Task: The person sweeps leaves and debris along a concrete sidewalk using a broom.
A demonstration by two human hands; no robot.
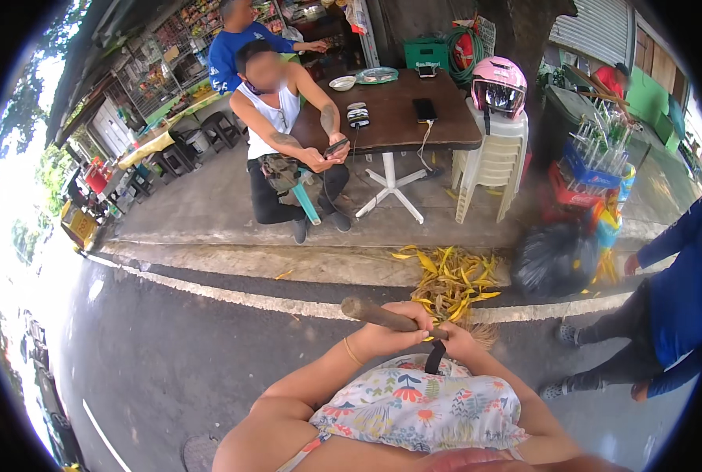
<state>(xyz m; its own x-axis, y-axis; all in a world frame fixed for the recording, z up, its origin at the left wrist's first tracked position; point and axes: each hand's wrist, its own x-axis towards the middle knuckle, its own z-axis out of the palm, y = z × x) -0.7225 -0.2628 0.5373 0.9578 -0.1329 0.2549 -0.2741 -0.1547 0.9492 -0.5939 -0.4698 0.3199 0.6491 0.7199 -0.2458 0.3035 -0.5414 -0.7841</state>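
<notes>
Both of my hands grip a wooden broom handle [380, 314] in front of my chest. My left hand [395, 324], with a thin gold bracelet at the wrist, is nearer the handle's thick upper end. Close beside it, my right hand [458, 343] is closed around the handle lower down. A black strap [435, 357] hangs by the hands. Part of the broom's bristles [484, 335] shows beyond my right hand; the rest is hidden. Just past the hands, a pile of yellow and brown leaves [457, 277] lies against the curb.
A black garbage bag [554, 259] sits right of the leaves. A person in blue [681, 283] stands at the right. Beyond the curb [256, 262], a seated person [283, 112] holds a phone by a brown table [398, 112]; stacked chairs [492, 147] and bottle crates [587, 171] stand farther right.
</notes>
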